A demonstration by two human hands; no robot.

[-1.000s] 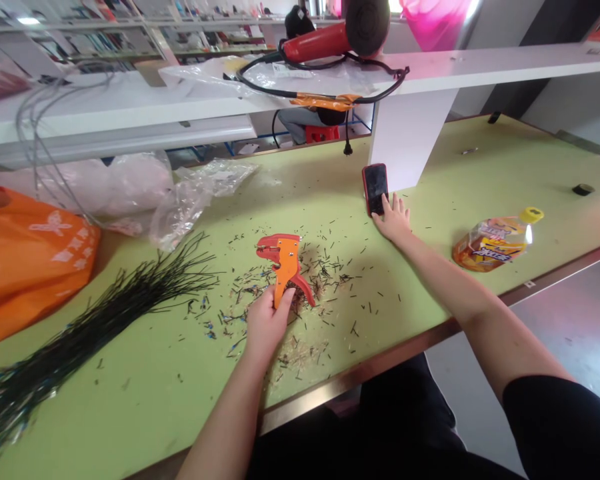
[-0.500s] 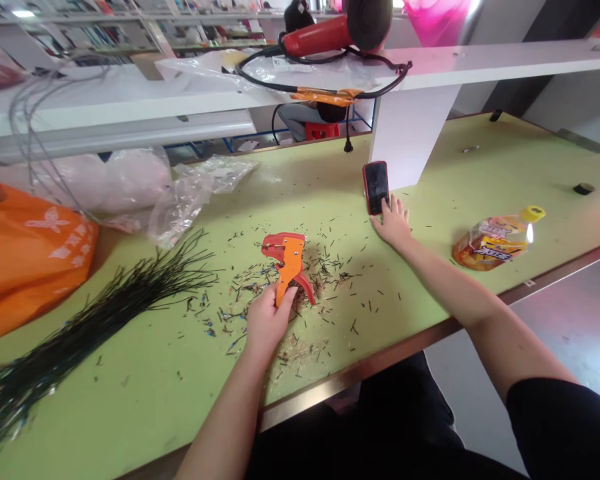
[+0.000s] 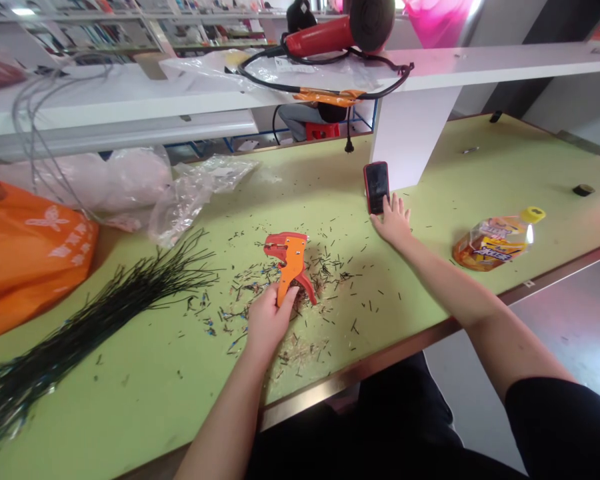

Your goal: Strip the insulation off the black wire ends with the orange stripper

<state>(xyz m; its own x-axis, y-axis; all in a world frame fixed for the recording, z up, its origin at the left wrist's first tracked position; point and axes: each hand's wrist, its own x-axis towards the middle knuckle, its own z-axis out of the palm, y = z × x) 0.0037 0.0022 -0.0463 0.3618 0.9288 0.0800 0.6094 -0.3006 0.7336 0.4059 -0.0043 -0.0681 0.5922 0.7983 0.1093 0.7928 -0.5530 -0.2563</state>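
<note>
My left hand (image 3: 271, 315) is closed around the handle of an orange and red wire stripper (image 3: 293, 257), its head pointing up and to the left. Under and around the tool lie many short black wire scraps (image 3: 330, 270). My right hand (image 3: 394, 221) has its fingers spread on the table, at the lower edge of a phone (image 3: 377, 187) in a red case. The phone leans against a white post, and my fingertips reach its lower right corner. A thick bundle of black wires (image 3: 105, 317) lies to the left of the stripper.
An orange bag (image 3: 30, 260) and clear plastic bags (image 3: 190, 200) sit at the left. A drink bottle (image 3: 495, 241) with a yellow cap lies at the right, near a tape roll (image 3: 583, 189). Above runs a white shelf (image 3: 460, 67) with a red corded power tool (image 3: 325, 37).
Almost nothing differs. The wire stripper in my left hand has shifted very slightly to the right in view; my right hand stays at the phone.
</note>
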